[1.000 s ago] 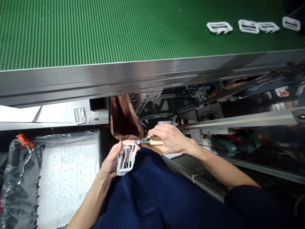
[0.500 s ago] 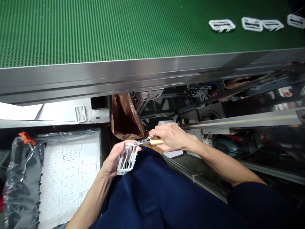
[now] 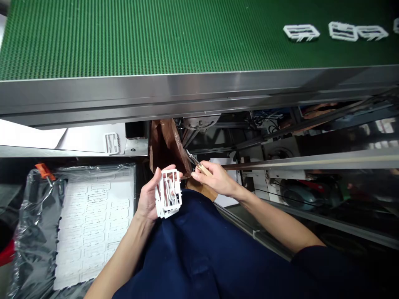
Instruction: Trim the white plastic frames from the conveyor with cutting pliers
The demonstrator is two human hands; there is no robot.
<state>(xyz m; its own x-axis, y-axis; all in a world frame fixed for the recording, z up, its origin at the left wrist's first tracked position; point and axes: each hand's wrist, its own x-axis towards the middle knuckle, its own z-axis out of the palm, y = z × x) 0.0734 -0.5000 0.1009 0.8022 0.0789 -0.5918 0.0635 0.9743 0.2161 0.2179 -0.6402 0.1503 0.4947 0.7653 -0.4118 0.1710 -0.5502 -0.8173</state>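
White slotted frames (image 3: 168, 193), stacked together, lie across the left hand (image 3: 149, 200), its thumb clamped at their left edge and fingers behind. To their right, near but not touching, the right hand (image 3: 218, 179) is closed around pliers (image 3: 203, 169) with pale handles, their tips beside a brown bag (image 3: 177, 145). The hands are apart, above dark blue clothing (image 3: 193, 236).

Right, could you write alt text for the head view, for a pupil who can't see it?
A person's left hand holds several white frames while the right hand holds pale-handled pliers, apart from them. Similar pieces lie on a green belt; at lower left, a plastic-lined container holds rows of white parts.
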